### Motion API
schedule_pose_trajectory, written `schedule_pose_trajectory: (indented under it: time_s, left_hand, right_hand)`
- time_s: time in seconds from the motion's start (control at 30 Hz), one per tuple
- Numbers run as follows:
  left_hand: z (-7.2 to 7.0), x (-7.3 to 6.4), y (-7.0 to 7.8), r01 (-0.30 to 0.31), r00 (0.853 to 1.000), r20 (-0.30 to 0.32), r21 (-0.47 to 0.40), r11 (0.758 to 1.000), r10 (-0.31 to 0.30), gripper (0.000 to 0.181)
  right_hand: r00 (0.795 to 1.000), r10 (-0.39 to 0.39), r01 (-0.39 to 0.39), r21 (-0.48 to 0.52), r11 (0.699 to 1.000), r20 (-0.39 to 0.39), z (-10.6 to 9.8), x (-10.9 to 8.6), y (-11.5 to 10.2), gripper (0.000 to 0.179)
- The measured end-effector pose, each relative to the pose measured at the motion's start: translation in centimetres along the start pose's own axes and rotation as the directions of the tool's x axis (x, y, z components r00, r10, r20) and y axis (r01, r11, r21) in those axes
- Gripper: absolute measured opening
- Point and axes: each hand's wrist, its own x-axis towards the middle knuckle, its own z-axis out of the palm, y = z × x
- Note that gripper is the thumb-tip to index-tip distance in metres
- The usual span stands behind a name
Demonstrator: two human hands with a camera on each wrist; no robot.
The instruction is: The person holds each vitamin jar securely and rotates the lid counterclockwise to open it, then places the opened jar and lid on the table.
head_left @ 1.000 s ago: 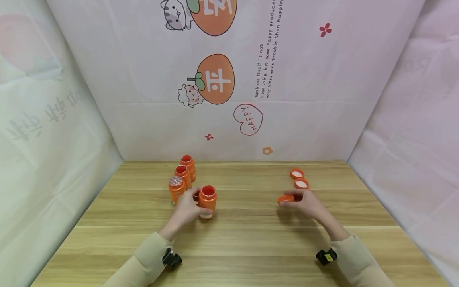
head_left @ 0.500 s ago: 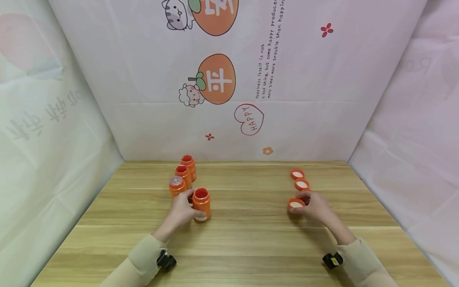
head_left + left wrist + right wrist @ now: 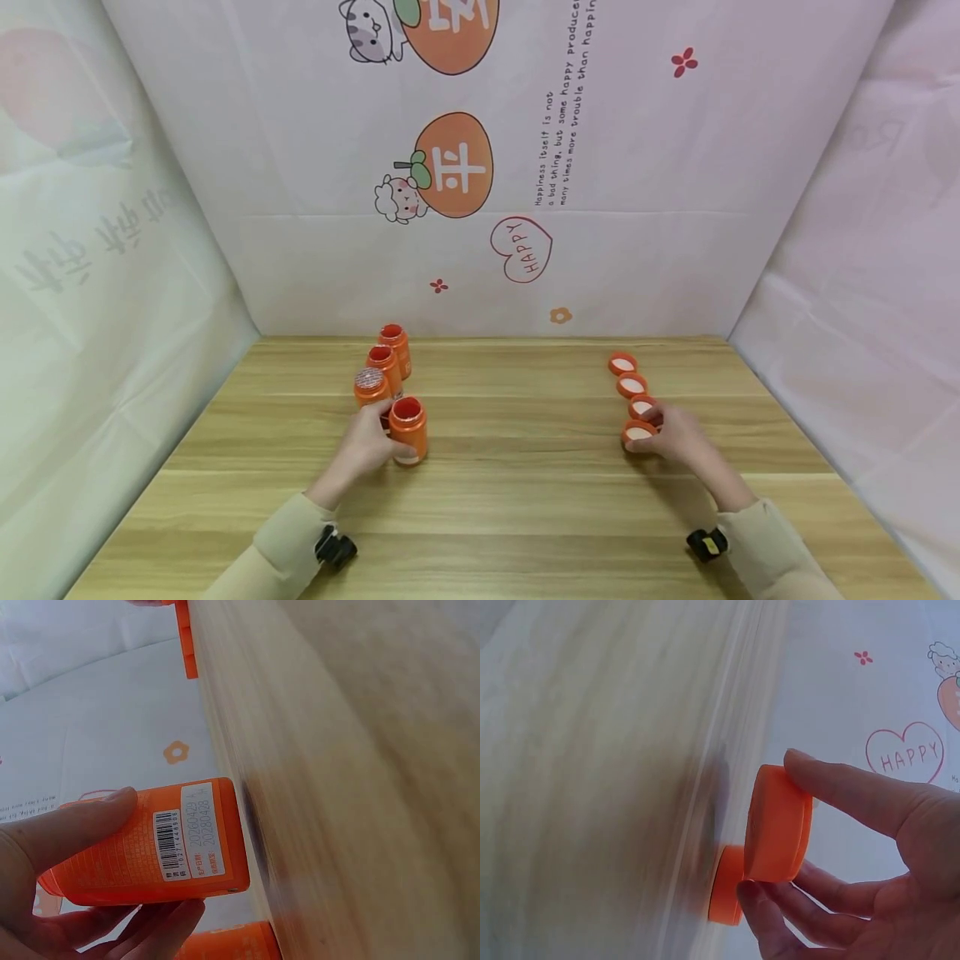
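Observation:
My left hand [image 3: 363,447] grips an orange bottle [image 3: 408,435] round its side, thumb in front. The bottle stands upright with its mouth uncovered; in the left wrist view its label carries a barcode, and its base is very near the tabletop. On the right, my right hand [image 3: 681,439] pinches an orange cap [image 3: 776,825] between thumb and fingers, white inner side up. In the right wrist view this cap is held just above the table. Behind it lies another orange cap [image 3: 641,407], partly covered by my fingers in the head view.
Left of centre stand three more orange bottles in a slanting row: a far one [image 3: 394,353], a middle one [image 3: 384,367] and a near one [image 3: 370,382] with a silvery top. Two further caps, far [image 3: 622,363] and nearer [image 3: 632,385], lie inner side up. A printed white sheet [image 3: 637,250] rises behind the table.
The left hand has carried the bottle leftward, towards the other bottles. The right hand has moved right with the cap, turned it inner side up and lowered it near the row of caps.

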Motion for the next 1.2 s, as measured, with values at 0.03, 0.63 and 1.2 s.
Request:
schedule_pose_trajectory:
  time_s: [0.03, 0.63, 1.2]
  left_hand:
    - [-0.1, 0.0, -0.1, 0.002, 1.0, 0.0, 0.002, 1.0, -0.002, 0.067]
    - [-2.2, -0.5, -1.7, 0.041, 0.999, -0.023, 0.066, 0.997, -0.04, 0.063]
    - [-3.7, -1.1, -2.4, 0.05, 0.997, -0.061, 0.112, 0.992, -0.044, 0.063]
  right_hand:
    - [1.0, 0.008, -0.008, -0.006, 1.0, 0.004, 0.0, 0.0, 0.1, 0.06]
    - [0.995, 0.089, -0.09, 0.006, 0.996, 0.037, -0.9, 0.3, 1.9, 0.057]
    - [0.993, 0.11, -0.11, -0.014, 0.994, 0.034, -1.0, 0.5, 2.8, 0.059]
